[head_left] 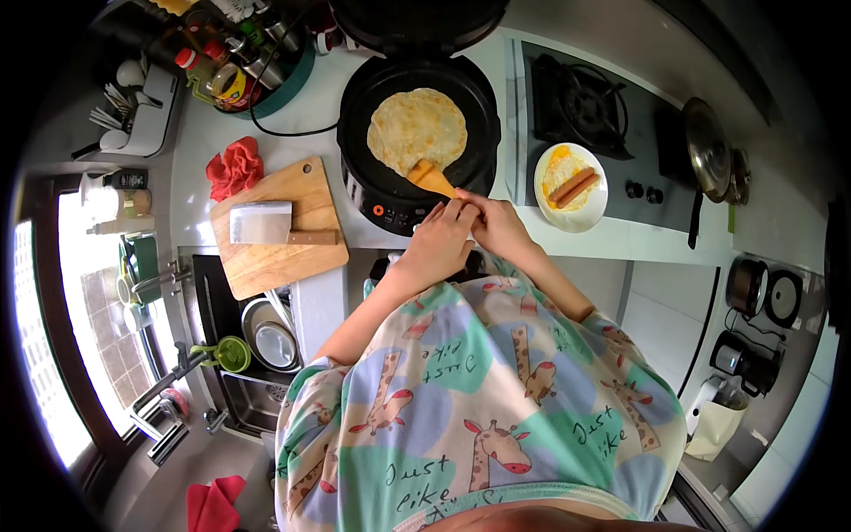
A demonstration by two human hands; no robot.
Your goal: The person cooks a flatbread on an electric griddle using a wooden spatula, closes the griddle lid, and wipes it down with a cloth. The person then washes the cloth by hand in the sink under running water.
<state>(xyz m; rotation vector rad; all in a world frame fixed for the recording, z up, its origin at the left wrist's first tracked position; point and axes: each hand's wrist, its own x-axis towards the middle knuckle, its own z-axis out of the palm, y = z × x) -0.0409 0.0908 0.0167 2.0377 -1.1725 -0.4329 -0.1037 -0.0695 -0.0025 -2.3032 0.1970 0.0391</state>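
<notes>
The spotty bread (pixel 417 126) is still in the pan (pixel 481 111); egg (pixel 558 165) and sausages (pixel 574 187) are plated. Right hand (pixel 502 229) grips the turner (pixel 430 176); left hand's (pixel 435 238) grip, I can't tell.

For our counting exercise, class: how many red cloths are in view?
2: one red cloth by the cutting board, another red cloth at the picture's bottom, left of centre. More may be hidden.

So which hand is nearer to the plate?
Right. The right hand is left of the plate, apart from it; the left hand is farther left.
</notes>
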